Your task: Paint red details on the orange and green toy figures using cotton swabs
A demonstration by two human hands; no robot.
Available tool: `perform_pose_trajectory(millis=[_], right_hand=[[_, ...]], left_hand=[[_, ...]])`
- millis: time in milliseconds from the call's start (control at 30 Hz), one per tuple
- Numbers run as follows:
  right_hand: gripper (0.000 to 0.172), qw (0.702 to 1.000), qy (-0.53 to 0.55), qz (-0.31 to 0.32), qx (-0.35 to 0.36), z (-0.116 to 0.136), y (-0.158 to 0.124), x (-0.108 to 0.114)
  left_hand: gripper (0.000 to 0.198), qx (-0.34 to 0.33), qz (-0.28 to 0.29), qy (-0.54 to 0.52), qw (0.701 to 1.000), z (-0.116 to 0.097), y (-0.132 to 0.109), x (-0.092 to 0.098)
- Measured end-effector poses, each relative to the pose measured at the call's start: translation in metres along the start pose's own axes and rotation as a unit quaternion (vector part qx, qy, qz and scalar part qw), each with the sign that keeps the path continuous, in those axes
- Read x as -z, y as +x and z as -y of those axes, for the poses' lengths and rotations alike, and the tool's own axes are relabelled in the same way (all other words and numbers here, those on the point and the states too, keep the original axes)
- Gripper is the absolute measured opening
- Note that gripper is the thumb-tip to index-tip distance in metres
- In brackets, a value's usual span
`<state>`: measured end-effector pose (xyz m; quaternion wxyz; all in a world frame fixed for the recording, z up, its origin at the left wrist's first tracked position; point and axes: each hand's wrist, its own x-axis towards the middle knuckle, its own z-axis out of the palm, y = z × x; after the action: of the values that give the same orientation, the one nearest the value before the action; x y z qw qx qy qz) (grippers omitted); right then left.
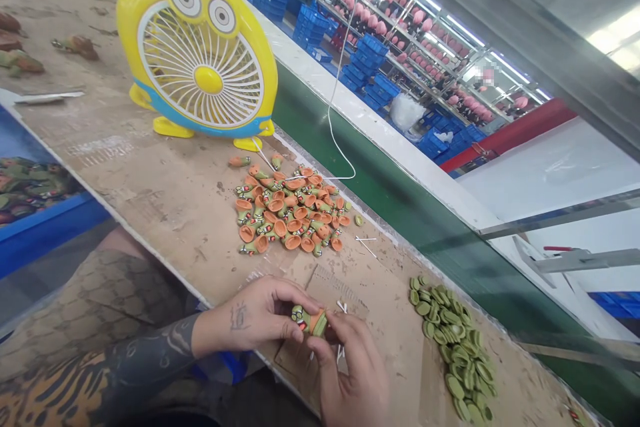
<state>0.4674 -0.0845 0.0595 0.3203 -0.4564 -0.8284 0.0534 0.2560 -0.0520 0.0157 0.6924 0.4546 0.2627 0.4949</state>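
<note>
My left hand (pixel 257 312) pinches a small green-and-orange toy figure (pixel 309 321) with round eyes, near the front edge of the cardboard-covered table. The fingers of my right hand (pixel 353 363) close on the figure's other end, where a green oval piece shows. Just beyond my hands lies a pile of similar toy figures (pixel 293 210), many with their hollow orange openings facing up. To the right is a heap of green oval pieces (pixel 457 343). White cotton swabs (pixel 342 307) lie partly hidden behind my right hand.
A yellow fan (pixel 207 80) stands at the far left of the table. Its white cable (pixel 333 121) runs past the pile. More swabs (pixel 367 248) lie beyond my hands. A blue crate (pixel 55 223) of parts sits at left. A green conveyor belt (pixel 390 197) runs along the far side.
</note>
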Motion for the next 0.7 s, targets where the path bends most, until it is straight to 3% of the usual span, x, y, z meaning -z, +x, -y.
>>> perform_pose_trajectory(millis=[233, 400, 567, 700], right_hand=[[0.022, 0.999, 0.042, 0.003, 0.005, 0.005, 0.002, -0.001], [0.017, 1.000, -0.010, -0.001, 0.004, 0.014, 0.011, -0.006], [0.027, 0.995, -0.092, -0.038, 0.028, 0.039, 0.021, -0.026], [0.041, 0.996, -0.069, -0.058, 0.007, 0.046, 0.014, -0.026]], left_hand=[[0.037, 0.021, 0.001, -0.010, 1.000, 0.005, -0.001, 0.001], [0.039, 0.051, -0.005, -0.082, 0.995, 0.004, -0.001, 0.001], [0.050, 0.078, 0.000, -0.161, 0.984, -0.005, -0.001, 0.003], [0.036, 0.113, -0.019, -0.263, 0.958, -0.013, -0.004, 0.003]])
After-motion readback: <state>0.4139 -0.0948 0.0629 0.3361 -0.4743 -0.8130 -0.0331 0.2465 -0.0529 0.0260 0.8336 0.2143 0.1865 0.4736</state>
